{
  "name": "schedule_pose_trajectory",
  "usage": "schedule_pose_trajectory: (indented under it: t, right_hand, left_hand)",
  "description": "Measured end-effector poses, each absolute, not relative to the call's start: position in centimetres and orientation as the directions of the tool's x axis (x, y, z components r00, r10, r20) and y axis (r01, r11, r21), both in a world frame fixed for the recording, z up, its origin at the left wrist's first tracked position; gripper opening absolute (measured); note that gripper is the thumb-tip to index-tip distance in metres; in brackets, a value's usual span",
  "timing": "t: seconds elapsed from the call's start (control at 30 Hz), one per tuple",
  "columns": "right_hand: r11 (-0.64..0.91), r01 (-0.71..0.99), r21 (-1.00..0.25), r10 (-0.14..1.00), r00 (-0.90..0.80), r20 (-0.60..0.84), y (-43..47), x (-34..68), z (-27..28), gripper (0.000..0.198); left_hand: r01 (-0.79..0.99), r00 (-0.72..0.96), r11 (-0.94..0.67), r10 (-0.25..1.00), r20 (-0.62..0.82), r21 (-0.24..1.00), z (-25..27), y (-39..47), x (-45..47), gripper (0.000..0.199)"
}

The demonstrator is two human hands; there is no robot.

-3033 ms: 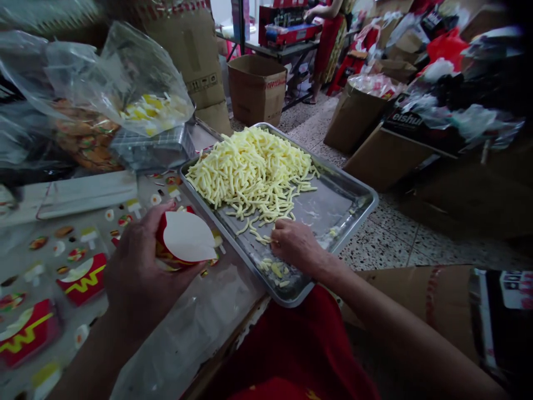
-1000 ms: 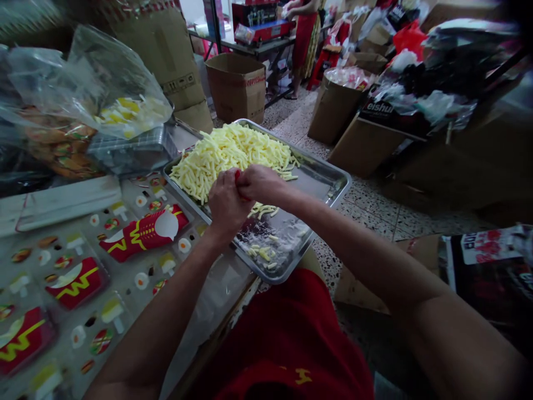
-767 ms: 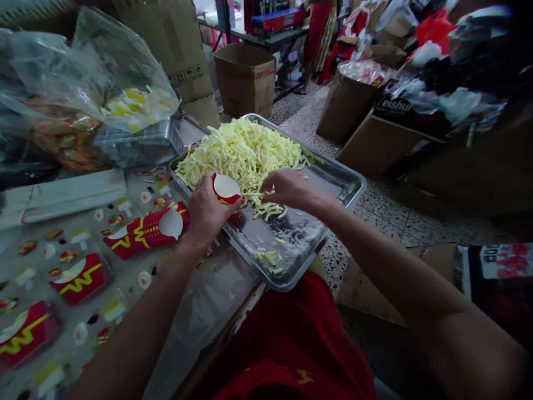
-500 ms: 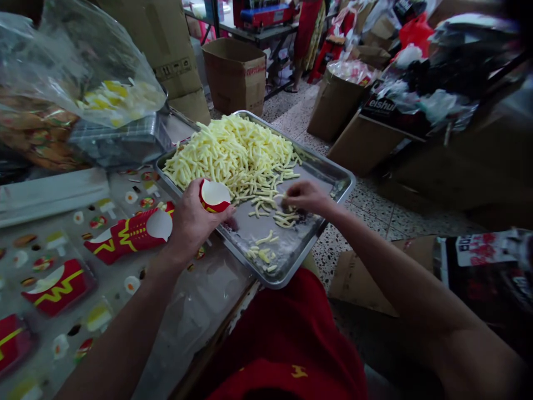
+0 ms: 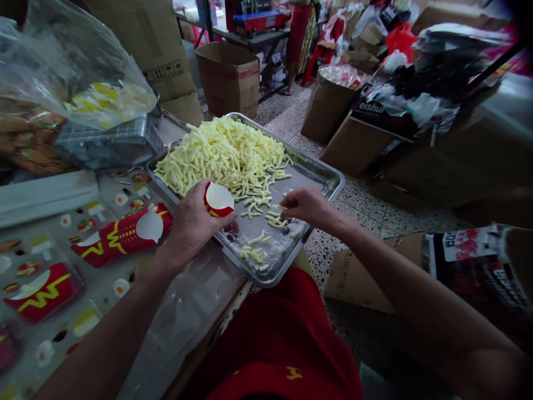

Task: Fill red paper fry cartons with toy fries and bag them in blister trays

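My left hand point(image 5: 196, 214) is wrapped around a red french fry carton point(image 5: 219, 200), its white inside facing up, over the near left edge of a metal tray point(image 5: 320, 166). A tall heap of pale yellow french fries point(image 5: 225, 153) covers the far left of the tray, and loose ones trail toward me. At the small cluster of loose fries point(image 5: 275, 218), my right hand point(image 5: 306, 208) has its fingers curled and pinched on fries at the fingertips. Left of my left hand lie nested red cartons point(image 5: 119, 236) on the table.
A plastic-wrapped red carton point(image 5: 44, 291) lies on the patterned tablecloth point(image 5: 120, 288). A clear bag point(image 5: 108, 100) with yellow-and-white pieces stands at the back left. Cardboard boxes point(image 5: 227, 80) and bags crowd the floor, and a person's legs point(image 5: 291, 66) show at the back.
My right hand has drawn slightly toward me and left among the loose fries. My left hand keeps hold of the carton. The whole view has shifted a little.
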State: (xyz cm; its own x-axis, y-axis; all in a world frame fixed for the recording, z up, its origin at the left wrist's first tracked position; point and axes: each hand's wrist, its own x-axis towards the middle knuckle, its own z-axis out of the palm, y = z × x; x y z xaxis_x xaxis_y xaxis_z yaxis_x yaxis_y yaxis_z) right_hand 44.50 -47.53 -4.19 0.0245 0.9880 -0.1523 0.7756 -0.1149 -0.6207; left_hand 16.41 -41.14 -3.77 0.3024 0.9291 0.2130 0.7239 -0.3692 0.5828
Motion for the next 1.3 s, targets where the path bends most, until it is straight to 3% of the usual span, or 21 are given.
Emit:
schedule_pose_trajectory:
  t: [0.27,0.33,0.43,0.6,0.67,0.73,0.83,0.93,1.0,1.13,1.3]
  right_hand:
    - [-0.111,0.945,-0.309,0.971,0.038,-0.234,-46.6,42.6,-5.3,0.011]
    - [-0.113,0.949,-0.294,0.978,0.053,-0.203,-46.0,42.6,-5.8,0.011]
    - [-0.155,0.911,-0.382,0.978,0.088,-0.189,-45.2,43.4,-6.0,0.004]
    - [-0.279,0.631,-0.724,0.954,0.093,-0.286,-44.8,44.5,-3.7,0.015]
    - [-0.244,0.618,-0.747,0.962,0.06,-0.265,-44.7,43.7,-2.4,0.014]
    - [-0.198,0.739,-0.644,0.977,0.098,-0.188,-44.2,42.4,-1.1,0.011]
    - [-0.093,0.939,-0.332,0.995,0.096,-0.009,-43.0,40.9,1.4,0.014]
    - [0.072,0.984,-0.162,0.995,-0.081,-0.052,-42.1,40.5,4.2,0.023]
    - [0.085,0.985,-0.153,0.993,-0.096,-0.065,-41.9,40.5,5.7,0.021]
    - [-0.041,0.978,-0.202,0.994,0.06,0.093,-41.6,39.4,6.4,0.013]
    - [0.101,0.937,-0.333,0.995,-0.101,0.015,-40.5,38.9,5.6,0.015]
  left_hand:
    - [0.701,0.386,-0.438,0.896,0.218,0.562,-4.6,-42.6,17.9,0.08]
    - [0.718,0.414,-0.452,0.889,0.196,0.529,-4.5,-42.6,18.4,0.082]
    - [0.744,0.484,-0.485,0.865,0.13,0.46,-4.5,-42.9,19.1,0.082]
    - [0.77,0.534,-0.513,0.844,0.058,0.379,-5.2,-43.5,21.2,0.073]
    - [0.769,0.509,-0.493,0.857,0.077,0.406,-5.4,-43.3,22.7,0.075]
    - [0.749,0.468,-0.477,0.872,0.142,0.46,-5.2,-42.6,24.5,0.071]
    - [0.689,0.381,-0.47,0.882,0.276,0.552,-4.5,-40.9,27.2,0.057]
    - [0.622,0.292,-0.451,0.892,0.344,0.64,-3.4,-39.3,28.9,0.058]
    - [0.577,0.263,-0.46,0.887,0.38,0.675,-3.0,-38.6,29.4,0.058]
    - [0.53,0.242,-0.519,0.85,0.467,0.67,-3.1,-38.5,29.4,0.054]
    - [0.509,0.287,-0.566,0.822,0.492,0.649,-4.5,-38.2,27.7,0.058]
